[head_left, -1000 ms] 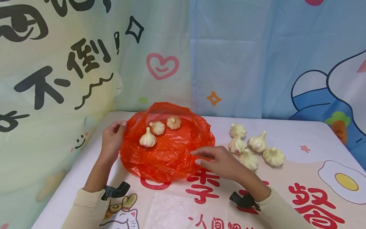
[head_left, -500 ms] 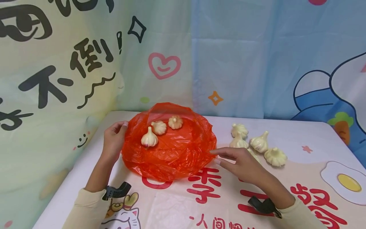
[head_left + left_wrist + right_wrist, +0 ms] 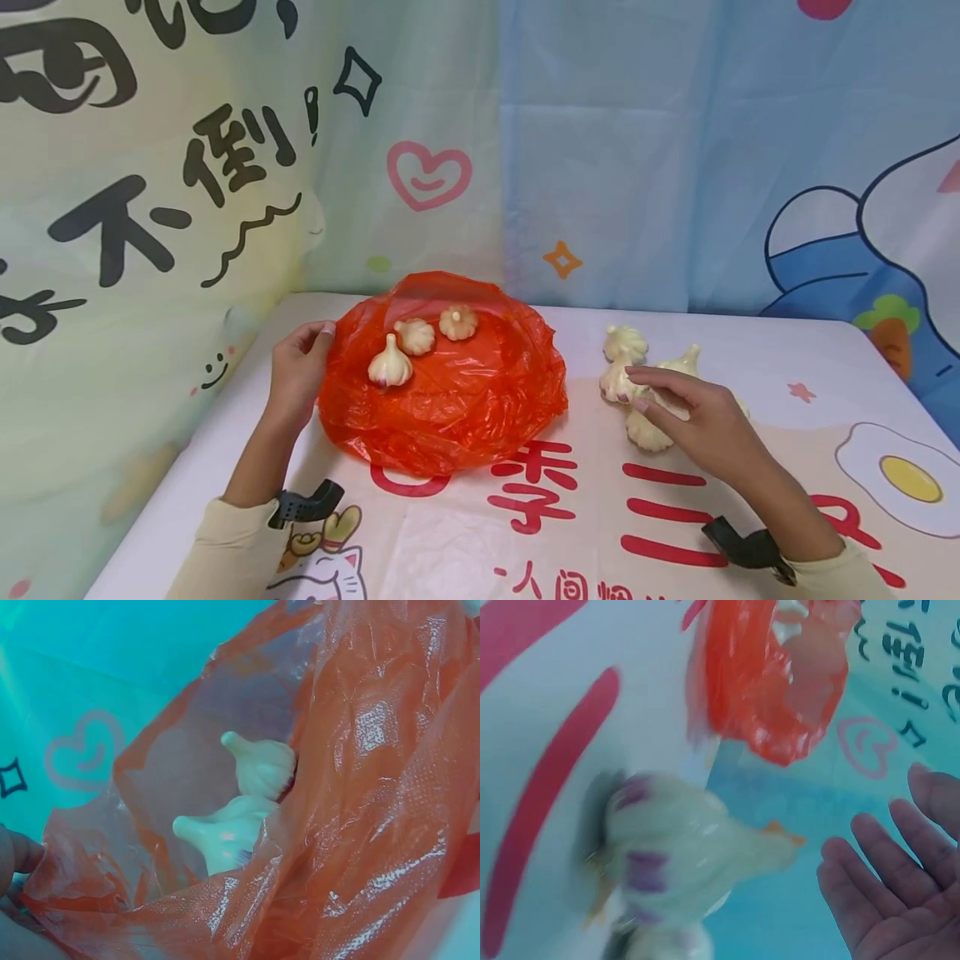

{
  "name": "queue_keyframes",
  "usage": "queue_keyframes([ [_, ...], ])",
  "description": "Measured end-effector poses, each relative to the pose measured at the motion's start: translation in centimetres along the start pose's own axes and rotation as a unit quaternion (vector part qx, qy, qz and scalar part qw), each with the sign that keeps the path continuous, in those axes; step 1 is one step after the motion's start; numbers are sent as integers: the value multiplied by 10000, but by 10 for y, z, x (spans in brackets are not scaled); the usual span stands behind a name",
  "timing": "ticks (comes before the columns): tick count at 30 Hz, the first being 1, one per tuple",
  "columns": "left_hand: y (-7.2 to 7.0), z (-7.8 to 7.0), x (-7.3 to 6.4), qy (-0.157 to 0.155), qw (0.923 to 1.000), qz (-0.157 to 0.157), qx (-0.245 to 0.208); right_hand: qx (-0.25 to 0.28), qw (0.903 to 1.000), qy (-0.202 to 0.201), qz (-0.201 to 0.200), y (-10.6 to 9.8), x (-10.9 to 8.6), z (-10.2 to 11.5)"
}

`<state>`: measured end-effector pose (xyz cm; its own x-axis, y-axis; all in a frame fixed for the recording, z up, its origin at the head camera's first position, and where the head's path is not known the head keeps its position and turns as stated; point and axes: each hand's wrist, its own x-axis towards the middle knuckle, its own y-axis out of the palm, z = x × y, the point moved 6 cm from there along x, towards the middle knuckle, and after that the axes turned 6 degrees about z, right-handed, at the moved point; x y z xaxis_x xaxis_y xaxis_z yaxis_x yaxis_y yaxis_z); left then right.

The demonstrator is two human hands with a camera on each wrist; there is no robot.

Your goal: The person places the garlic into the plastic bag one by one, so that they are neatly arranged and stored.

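Observation:
A thin red plastic bag (image 3: 480, 408) lies spread on the table with its mouth open upward. Three whole garlic bulbs (image 3: 390, 365) sit inside it, toward the left and back. My left hand (image 3: 295, 375) pinches the bag's left rim; in the left wrist view its fingers (image 3: 24, 853) meet the red film. To the bag's right, several more garlic bulbs (image 3: 617, 383) lie in a cluster. Over that cluster hovers my right hand (image 3: 708, 421), fingers extended and thumb apart, partly hiding some bulbs. The right wrist view has a blurred garlic bulb (image 3: 675, 847) apart from that hand's fingers.
The table (image 3: 427, 542) has a printed cover with red characters and a fried-egg picture (image 3: 888, 477). Printed cloth (image 3: 600, 167) hangs behind and to the left. Each wrist wears a black strap (image 3: 306, 502).
My right hand has left the bag's right side and moved right, over the loose garlic bulbs. The left hand keeps its grip on the bag rim.

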<state>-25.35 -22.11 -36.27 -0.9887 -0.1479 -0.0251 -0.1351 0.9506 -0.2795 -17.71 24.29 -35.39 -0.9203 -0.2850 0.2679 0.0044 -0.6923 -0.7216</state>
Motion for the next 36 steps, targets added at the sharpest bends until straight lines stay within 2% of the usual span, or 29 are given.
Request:
queue_keyframes([
  [5,0,3,1,-48,10000,-44,61,-99,9990,135,-404,-6,-10,-18],
  [8,0,4,2,-54,10000,-55,32,-49,9982,402,-441,-5,-14,-29],
  [11,1,3,1,-12,10000,-31,-35,55,9970,735,-220,-1,-15,-36],
  [17,3,4,-1,-50,10000,-27,-55,111,9901,1313,486,11,-15,-49],
  [21,5,5,-2,-97,9999,-55,-36,-83,9863,1436,805,16,-16,-55],
  [27,5,6,-3,-174,9998,-80,-27,-104,9870,1378,818,18,-15,-56],
  [36,5,4,-4,-123,9999,-55,-68,-16,9831,1650,789,19,-13,-56],
])
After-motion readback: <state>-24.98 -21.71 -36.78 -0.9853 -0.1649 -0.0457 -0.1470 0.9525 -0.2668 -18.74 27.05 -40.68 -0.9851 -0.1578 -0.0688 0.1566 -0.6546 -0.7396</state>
